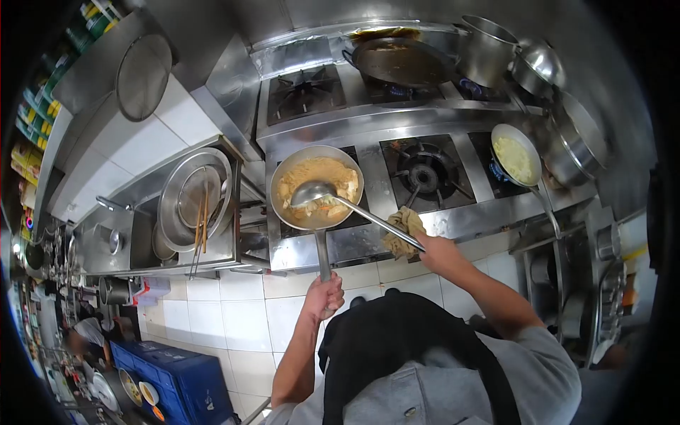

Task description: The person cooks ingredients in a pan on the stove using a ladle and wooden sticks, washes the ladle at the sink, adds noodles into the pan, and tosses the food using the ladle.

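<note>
My left hand [324,296] is closed around the handle of a frying pan [321,241], which sits over the front left burner. Inside the pan is a thick tan sauce [319,168] with pale chunks. A steel ladle [368,217] is gripped near its handle end by my right hand [440,253]. The ladle's bowl rests in the sauce, left of the pan's middle. A crumpled brown cloth [404,232] lies on the stove's front edge, just behind the ladle handle and close to my right fingers.
A second pan [515,157] with pale yellow food stands over a blue flame at right, its handle jutting forward. Large pots [489,49] and a dark wok [400,62] occupy the back. Left, a steel basin [195,198] holds a strainer and chopsticks. Behind left, a person [92,333] is near a blue crate [173,382].
</note>
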A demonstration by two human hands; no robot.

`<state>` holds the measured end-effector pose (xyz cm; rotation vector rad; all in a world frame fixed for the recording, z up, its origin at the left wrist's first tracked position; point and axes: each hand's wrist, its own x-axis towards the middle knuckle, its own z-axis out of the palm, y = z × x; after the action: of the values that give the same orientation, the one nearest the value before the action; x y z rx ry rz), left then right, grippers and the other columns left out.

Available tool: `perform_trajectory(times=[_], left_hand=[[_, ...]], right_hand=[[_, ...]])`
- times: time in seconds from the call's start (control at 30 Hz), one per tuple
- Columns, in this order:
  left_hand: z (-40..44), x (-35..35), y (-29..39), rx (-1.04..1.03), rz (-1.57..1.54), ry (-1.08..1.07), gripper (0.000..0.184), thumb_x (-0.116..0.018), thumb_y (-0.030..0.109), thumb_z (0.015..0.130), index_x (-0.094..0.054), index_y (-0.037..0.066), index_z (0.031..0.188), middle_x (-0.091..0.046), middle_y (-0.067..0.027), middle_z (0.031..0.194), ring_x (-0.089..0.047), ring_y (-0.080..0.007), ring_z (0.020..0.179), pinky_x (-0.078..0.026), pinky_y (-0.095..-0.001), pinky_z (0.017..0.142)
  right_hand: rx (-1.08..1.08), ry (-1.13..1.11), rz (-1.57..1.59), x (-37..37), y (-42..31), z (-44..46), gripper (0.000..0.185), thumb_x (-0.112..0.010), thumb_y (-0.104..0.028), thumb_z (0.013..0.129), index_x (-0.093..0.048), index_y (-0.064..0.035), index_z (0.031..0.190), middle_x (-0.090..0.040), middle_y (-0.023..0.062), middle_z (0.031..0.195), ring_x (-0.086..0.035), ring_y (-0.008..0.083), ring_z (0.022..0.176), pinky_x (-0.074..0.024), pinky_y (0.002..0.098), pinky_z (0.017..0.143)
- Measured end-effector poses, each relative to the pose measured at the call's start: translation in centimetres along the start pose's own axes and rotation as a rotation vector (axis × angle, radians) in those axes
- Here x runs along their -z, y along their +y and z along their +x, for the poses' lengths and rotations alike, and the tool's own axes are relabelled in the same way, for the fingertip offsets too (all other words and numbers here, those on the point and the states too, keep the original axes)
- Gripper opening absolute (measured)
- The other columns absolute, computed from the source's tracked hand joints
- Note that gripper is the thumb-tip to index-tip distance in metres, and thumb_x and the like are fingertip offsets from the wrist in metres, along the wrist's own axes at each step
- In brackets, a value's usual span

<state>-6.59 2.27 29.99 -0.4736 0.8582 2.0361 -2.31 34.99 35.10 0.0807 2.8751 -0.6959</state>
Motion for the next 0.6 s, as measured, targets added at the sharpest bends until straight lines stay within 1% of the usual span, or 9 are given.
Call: perform_trajectory(times=[0.03, 0.1, 0.13, 0.2, 0.3, 0.43, 0.5, 0.53, 0.6], left_hand=[[0.1, -0.5, 0.5, -0.003, -0.02, -0.028, 0.013, -0.055, 0.007, 0.091, -0.047, 0.015, 0.084, -0.031, 0.0047, 0.058, -0.028, -0.0059, 0.042, -0.022, -0.0215, 0.034], [0.2, -0.8, 0.6, -0.007, -0.047, -0.032, 0.014, -0.055, 0.007, 0.091, -0.046, 0.014, 0.083, -0.031, 0.0048, 0.058, -0.028, -0.0058, 0.042, -0.022, -0.0214, 0.035], [0.2, -0.9, 0.6, 0.005, -0.045, -0.039, 0.014, -0.055, 0.007, 0.091, -0.046, 0.014, 0.083, -0.031, 0.0049, 0.058, -0.028, -0.0056, 0.042, -0.022, -0.0214, 0.035], [0.4, -0.7, 0.3, -0.008, -0.048, -0.034, 0.015, -0.056, 0.007, 0.09, -0.045, 0.014, 0.083, -0.031, 0.0051, 0.058, -0.028, -0.0055, 0.042, -0.022, -0.0213, 0.034], [0.5, -1.3, 0.3, 0.007, -0.068, -0.023, 0.016, -0.057, 0.006, 0.09, -0.045, 0.015, 0.084, -0.032, 0.0049, 0.058, -0.028, -0.0048, 0.042, -0.022, -0.0212, 0.034], [0.5, -1.6, 0.3, -0.003, -0.11, -0.05, 0.016, -0.056, 0.006, 0.09, -0.045, 0.015, 0.084, -0.032, 0.0052, 0.058, -0.028, -0.0048, 0.042, -0.022, -0.0211, 0.034], [0.6, -1.5, -0.1, -0.01, -0.097, -0.041, 0.015, -0.055, 0.007, 0.091, -0.045, 0.015, 0.083, -0.033, 0.0054, 0.058, -0.028, -0.0049, 0.042, -0.022, -0.0211, 0.034], [0.6, -1.4, -0.4, -0.005, -0.098, -0.045, 0.015, -0.055, 0.007, 0.091, -0.045, 0.015, 0.083, -0.033, 0.0054, 0.058, -0.028, -0.0049, 0.042, -0.022, -0.0211, 0.034], [0.8, -1.5, -0.1, -0.016, -0.093, -0.038, 0.015, -0.055, 0.007, 0.091, -0.046, 0.015, 0.083, -0.034, 0.0054, 0.058, -0.028, -0.0052, 0.041, -0.022, -0.0216, 0.034]], right_hand=[[0.014, -0.011, -0.013, 0.3, -0.1, -0.2, 0.025, -0.054, -0.009, 0.078, -0.052, -0.0021, 0.101, -0.063, 0.0226, 0.079, -0.062, 0.0421, 0.078, -0.0478, 0.0509, 0.071], [-0.103, 0.024, 0.023, 1.0, -0.4, -0.2, 0.025, -0.054, -0.009, 0.077, -0.052, -0.001, 0.101, -0.062, 0.024, 0.08, -0.06, 0.044, 0.08, -0.0469, 0.051, 0.071], [-0.086, 0.013, 0.011, 1.3, -0.8, 0.6, 0.025, -0.054, -0.009, 0.077, -0.052, -0.001, 0.101, -0.062, 0.024, 0.08, -0.06, 0.044, 0.08, -0.0469, 0.051, 0.071], [-0.14, 0.039, 0.126, 1.5, -1.8, 2.2, 0.026, -0.053, -0.009, 0.079, -0.053, -0.0021, 0.104, -0.062, 0.0246, 0.085, -0.059, 0.0433, 0.084, -0.0464, 0.0512, 0.075], [-0.061, 0.015, 0.125, -1.5, -0.9, 3.8, 0.025, -0.054, -0.008, 0.078, -0.053, -0.0014, 0.102, -0.062, 0.0255, 0.084, -0.059, 0.045, 0.083, -0.0467, 0.0518, 0.075], [-0.071, -0.027, 0.081, 0.3, -2.6, -0.3, 0.024, -0.053, -0.008, 0.078, -0.053, -0.0007, 0.101, -0.061, 0.0268, 0.083, -0.059, 0.0457, 0.083, -0.0471, 0.0516, 0.076], [-0.092, -0.102, -0.013, 0.3, -2.2, -1.9, 0.021, -0.054, -0.009, 0.078, -0.052, 0.0, 0.097, -0.061, 0.0272, 0.082, -0.058, 0.0458, 0.082, -0.0468, 0.0522, 0.075], [-0.098, -0.102, -0.015, 0.5, -2.2, -2.3, 0.021, -0.054, -0.009, 0.078, -0.052, 0.0, 0.097, -0.061, 0.0272, 0.082, -0.058, 0.0458, 0.082, -0.0468, 0.0522, 0.075], [-0.074, -0.19, -0.081, 1.3, -2.5, -2.6, 0.02, -0.054, -0.009, 0.079, -0.052, 0.0002, 0.096, -0.061, 0.0269, 0.083, -0.059, 0.0449, 0.083, -0.0468, 0.052, 0.075]])
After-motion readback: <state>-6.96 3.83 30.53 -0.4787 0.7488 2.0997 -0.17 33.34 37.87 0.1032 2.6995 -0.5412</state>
